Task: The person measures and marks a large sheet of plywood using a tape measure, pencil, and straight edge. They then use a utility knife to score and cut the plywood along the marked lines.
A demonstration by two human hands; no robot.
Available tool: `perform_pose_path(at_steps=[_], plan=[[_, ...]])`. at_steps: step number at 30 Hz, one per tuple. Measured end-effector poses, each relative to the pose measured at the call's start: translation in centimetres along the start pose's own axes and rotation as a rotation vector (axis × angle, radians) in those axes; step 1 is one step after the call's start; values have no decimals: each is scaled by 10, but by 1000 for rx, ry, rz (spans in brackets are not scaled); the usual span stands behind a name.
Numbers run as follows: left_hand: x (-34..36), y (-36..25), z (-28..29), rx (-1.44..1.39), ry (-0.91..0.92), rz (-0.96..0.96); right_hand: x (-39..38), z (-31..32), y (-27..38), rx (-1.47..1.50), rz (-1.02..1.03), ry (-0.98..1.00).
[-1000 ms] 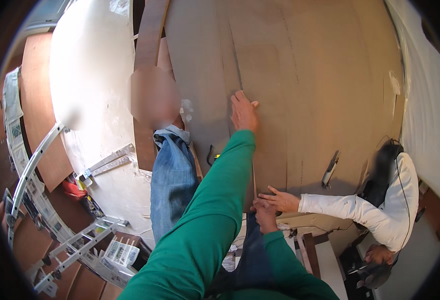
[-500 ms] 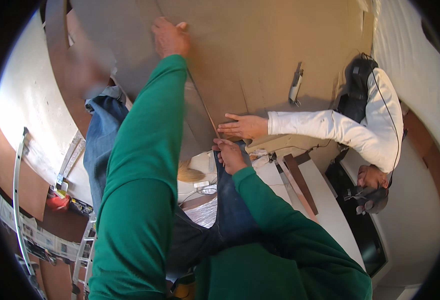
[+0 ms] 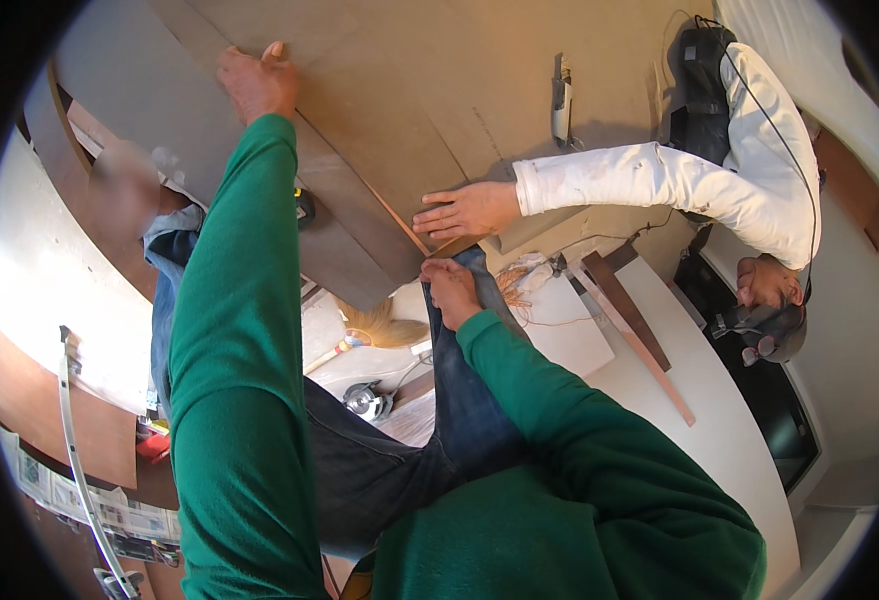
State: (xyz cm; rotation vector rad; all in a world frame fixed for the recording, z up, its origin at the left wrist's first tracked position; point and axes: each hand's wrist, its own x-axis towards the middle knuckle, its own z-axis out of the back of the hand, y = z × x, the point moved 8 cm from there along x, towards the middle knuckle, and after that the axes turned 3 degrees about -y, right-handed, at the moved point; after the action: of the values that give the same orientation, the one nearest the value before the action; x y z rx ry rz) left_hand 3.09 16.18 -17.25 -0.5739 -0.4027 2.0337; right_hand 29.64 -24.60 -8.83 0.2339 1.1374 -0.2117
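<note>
My left hand (image 3: 258, 80) rests high on the brown board (image 3: 380, 70), fingers bent against it beside a long seam and thumb apart. My right hand (image 3: 450, 288) pinches the near end of a narrow strip (image 3: 400, 220) along that seam, at the board's lower edge. A co-worker's hand (image 3: 465, 210) lies flat on the board just above it, fingers spread. A black-and-yellow tape measure (image 3: 304, 208) shows beside my left sleeve. A silver cutting tool (image 3: 562, 100) lies on the board to the right.
A white-sleeved co-worker (image 3: 760, 150) leans in at right; another person (image 3: 165, 260) is partly hidden at left. Below are a straw broom (image 3: 380, 322), a round metal power tool (image 3: 365, 400), cables and loose wood strips (image 3: 660, 390). An aluminium ladder (image 3: 75, 440) stands at left.
The view has swung, bringing more floor with broom and tool into sight. My hands stay on the board and strip; the co-worker's hand remains near my right hand, fingers spread.
</note>
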Motion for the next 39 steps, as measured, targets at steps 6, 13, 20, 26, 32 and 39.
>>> perform_pose_path(at_steps=[6,13,20,26,32,39], plan=[[-3,-8,9,-12,11,53,-4,-3,6,-36,-36,20],[-6,-3,10,-54,-71,78,-1,-5,1,-37,-75,72],[-7,-11,13,-115,4,89,-4,-4,-4,-147,-104,140],[-2,-1,8,-135,-53,41,-6,-11,-1,-150,-90,215],[0,0,7,-126,-69,20,-6,-16,1,-165,-80,209],[-1,0,12,-121,-140,-24,-3,-15,-4,-158,-77,214]])
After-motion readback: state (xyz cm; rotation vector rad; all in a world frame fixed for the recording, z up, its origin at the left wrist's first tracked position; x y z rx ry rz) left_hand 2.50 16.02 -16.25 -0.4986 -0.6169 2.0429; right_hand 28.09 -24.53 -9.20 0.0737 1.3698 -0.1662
